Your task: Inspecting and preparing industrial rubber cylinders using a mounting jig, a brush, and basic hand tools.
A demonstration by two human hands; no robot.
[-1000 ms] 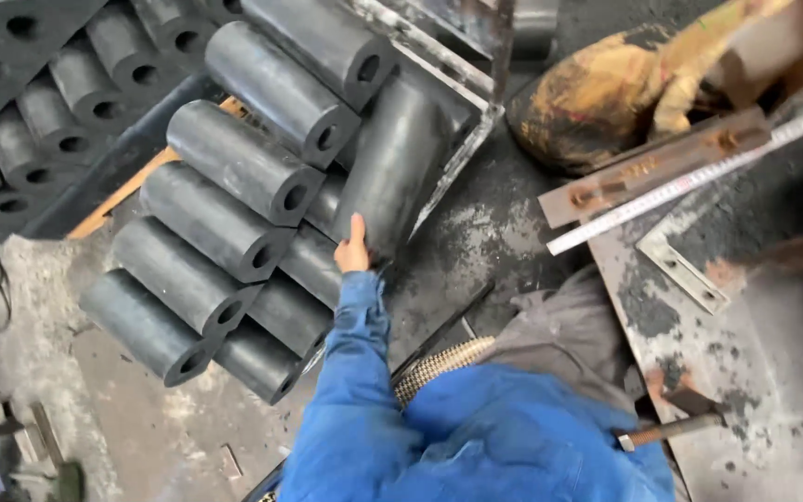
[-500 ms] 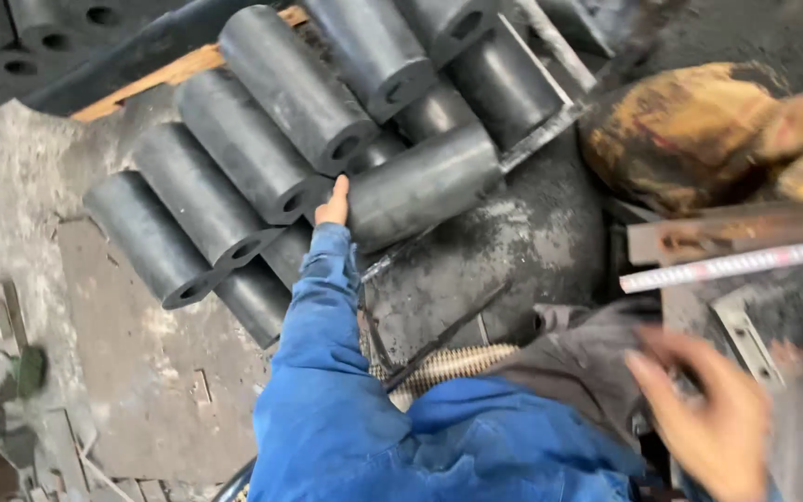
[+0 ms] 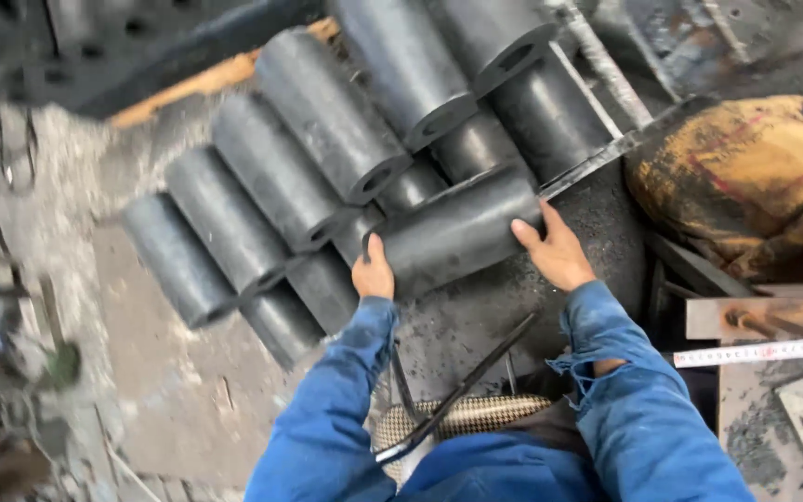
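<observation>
Black rubber cylinder [image 3: 457, 232], thick, matte, lying sideways, gripped at both ends

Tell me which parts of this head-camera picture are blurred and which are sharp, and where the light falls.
Head view: the left edge, with the floor clutter, is smeared by blur; the stacked dark cylinders are soft; the left hand, the right hand and the cylinder that they grip are fairly sharp; light is flat and dim, with a soft sheen on the cylinders and no hard shadows; the yellow-brown sack is brightest.

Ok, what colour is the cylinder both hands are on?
Dark grey, nearly black, matte cylinder; it shows best in the head view.
</observation>
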